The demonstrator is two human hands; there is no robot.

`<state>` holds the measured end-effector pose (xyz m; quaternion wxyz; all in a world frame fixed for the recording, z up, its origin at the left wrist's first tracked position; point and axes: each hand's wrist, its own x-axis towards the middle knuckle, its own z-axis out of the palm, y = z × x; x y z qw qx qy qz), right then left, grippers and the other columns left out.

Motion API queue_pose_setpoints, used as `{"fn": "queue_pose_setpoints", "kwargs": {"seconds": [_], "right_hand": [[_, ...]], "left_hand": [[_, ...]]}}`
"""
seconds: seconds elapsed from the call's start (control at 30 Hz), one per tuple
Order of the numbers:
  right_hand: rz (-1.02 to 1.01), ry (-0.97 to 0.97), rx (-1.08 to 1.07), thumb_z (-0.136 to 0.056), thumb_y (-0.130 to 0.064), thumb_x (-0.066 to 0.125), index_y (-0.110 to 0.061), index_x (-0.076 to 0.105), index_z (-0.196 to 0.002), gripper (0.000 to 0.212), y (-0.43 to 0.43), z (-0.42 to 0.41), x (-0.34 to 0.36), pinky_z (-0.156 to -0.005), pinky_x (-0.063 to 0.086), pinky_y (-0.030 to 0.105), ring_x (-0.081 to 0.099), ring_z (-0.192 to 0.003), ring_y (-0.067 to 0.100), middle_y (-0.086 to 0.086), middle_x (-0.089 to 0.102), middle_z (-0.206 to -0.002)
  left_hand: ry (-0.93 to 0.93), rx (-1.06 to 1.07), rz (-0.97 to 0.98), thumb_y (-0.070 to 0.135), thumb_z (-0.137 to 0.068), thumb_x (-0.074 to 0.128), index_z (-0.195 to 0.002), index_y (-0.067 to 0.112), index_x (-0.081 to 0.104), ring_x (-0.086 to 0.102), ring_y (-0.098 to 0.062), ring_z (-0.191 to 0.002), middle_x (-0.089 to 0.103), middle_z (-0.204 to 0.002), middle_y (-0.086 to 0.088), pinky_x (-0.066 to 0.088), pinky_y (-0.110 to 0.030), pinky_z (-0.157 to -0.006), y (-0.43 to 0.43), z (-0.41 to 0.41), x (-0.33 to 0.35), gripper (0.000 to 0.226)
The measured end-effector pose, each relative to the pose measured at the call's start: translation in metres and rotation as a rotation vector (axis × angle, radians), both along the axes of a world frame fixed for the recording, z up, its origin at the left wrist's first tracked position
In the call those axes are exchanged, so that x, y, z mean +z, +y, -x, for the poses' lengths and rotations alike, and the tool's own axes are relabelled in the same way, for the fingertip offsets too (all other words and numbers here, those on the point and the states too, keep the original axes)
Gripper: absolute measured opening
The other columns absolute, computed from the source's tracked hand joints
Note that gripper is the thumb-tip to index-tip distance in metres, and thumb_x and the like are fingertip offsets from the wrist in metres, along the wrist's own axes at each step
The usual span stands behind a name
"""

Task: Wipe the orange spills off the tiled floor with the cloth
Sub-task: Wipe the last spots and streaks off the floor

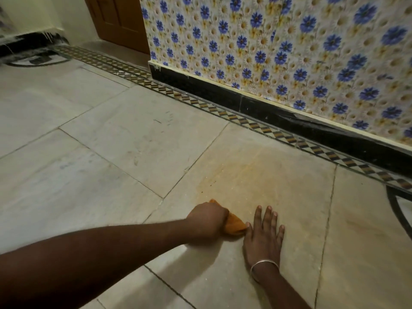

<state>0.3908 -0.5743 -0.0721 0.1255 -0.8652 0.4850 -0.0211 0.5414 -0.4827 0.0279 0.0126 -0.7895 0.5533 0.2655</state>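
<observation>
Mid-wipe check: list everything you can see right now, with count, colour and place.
cloth: one, orange, on the floor under the left hand
spill: one faint smear, orange, on the tile just beyond the cloth
floor tiles: many, pale grey-beige, across the whole foreground
border strip: one, black and tan diamonds, along the floor's edge by the wall
skirting: one, black, at the wall's foot
wall covering: one, white with blue flowers, upper right
door: one, brown, top centre
bangle: one, silver, on the right wrist
left hand: grips the cloth
right hand: flat on the tile, fingers spread, beside the cloth
</observation>
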Motion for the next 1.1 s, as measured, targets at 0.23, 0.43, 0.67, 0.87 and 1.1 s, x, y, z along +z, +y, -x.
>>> {"fn": "queue_pose_setpoints", "kwargs": {"seconds": [0.23,0.43,0.67,0.87,1.1], "right_hand": [[-0.110,-0.017,-0.011,-0.106,-0.043,0.020,-0.026,0.004,-0.161,0.060,-0.005,-0.005,0.007,-0.124,-0.007,0.047,-0.011,-0.155,0.020,0.003,-0.008,-0.169],[-0.028,-0.015,0.079,-0.104,-0.042,0.015,-0.025,0.004,-0.161,0.060,0.001,-0.022,0.013,-0.123,-0.006,0.050,-0.011,-0.155,0.023,0.006,-0.007,-0.168],[0.062,0.048,0.123,-0.097,-0.055,0.004,-0.025,0.008,-0.160,0.070,0.015,-0.040,-0.006,-0.122,0.007,0.056,0.009,-0.155,0.029,0.011,0.008,-0.168],[0.148,0.041,0.121,-0.100,-0.054,0.012,-0.023,0.010,-0.161,0.068,0.016,-0.038,-0.016,-0.123,0.009,0.056,0.012,-0.154,0.029,0.012,0.010,-0.168],[0.146,0.012,0.111,-0.102,-0.051,0.016,-0.023,0.009,-0.161,0.065,0.015,-0.037,-0.021,-0.123,0.007,0.055,0.008,-0.155,0.027,0.011,0.009,-0.168]], "left_hand": [[0.833,0.417,0.008,0.015,-0.092,0.072,-0.119,0.016,0.068,0.075,-0.027,-0.096,0.074,-0.117,-0.014,0.062,-0.031,-0.072,0.024,-0.066,0.031,0.028],[0.126,0.639,0.259,0.056,-0.105,0.045,-0.160,0.018,0.035,0.045,-0.036,-0.142,0.042,-0.160,-0.016,0.038,-0.049,-0.116,0.034,-0.112,-0.003,0.067],[-0.163,0.019,0.088,0.073,-0.100,0.004,-0.161,0.043,-0.018,-0.027,-0.026,-0.157,-0.027,-0.170,0.000,-0.012,-0.061,-0.125,0.022,-0.051,-0.076,0.071],[-0.243,0.091,0.213,0.073,-0.100,0.002,-0.162,0.045,-0.011,-0.015,-0.022,-0.160,-0.019,-0.173,0.003,-0.008,-0.058,-0.126,-0.011,-0.097,-0.087,0.070],[-0.181,0.519,0.260,0.073,-0.102,0.004,-0.163,0.039,-0.013,-0.018,-0.023,-0.159,-0.022,-0.172,0.000,-0.007,-0.059,-0.127,0.059,-0.089,-0.087,0.072]]}}
